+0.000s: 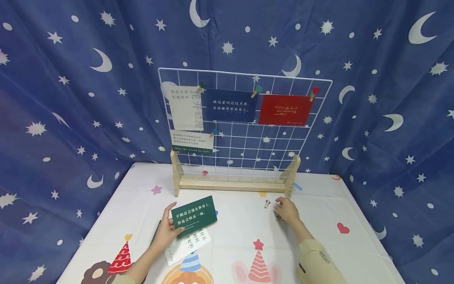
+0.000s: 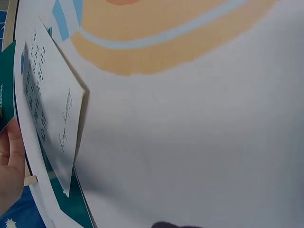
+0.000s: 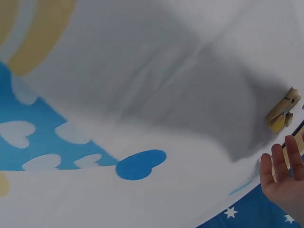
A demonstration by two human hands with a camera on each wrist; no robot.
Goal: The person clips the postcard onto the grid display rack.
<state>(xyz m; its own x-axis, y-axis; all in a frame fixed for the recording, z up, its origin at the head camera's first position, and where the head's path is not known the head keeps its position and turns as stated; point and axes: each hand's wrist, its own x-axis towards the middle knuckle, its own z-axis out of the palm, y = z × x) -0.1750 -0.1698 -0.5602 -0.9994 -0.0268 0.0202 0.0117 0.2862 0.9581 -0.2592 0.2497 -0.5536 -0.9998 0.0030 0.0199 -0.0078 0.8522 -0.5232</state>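
My left hand (image 1: 166, 230) pinches a dark green card (image 1: 195, 215) with white writing, thumb on its front. Below it, a white card (image 1: 199, 239) lies on the table over another green card (image 2: 61, 190), which is mostly covered. On the right, my right hand (image 1: 288, 211) is low over the table, fingers spread and slightly bent, beside small wooden clips. One clip with a yellow piece (image 3: 283, 111) lies just off the fingertips in the right wrist view. A clip with a purple piece (image 1: 267, 203) lies to the hand's left in the head view.
Behind the hands stands a white wire grid (image 1: 244, 149) in a wooden base (image 1: 232, 185). Clips hold a white card (image 1: 182, 108), a blue card (image 1: 230, 105), a red card (image 1: 285, 110) and a white-and-green card (image 1: 192, 141) on it. A starry blue curtain (image 1: 227, 35) hangs behind.
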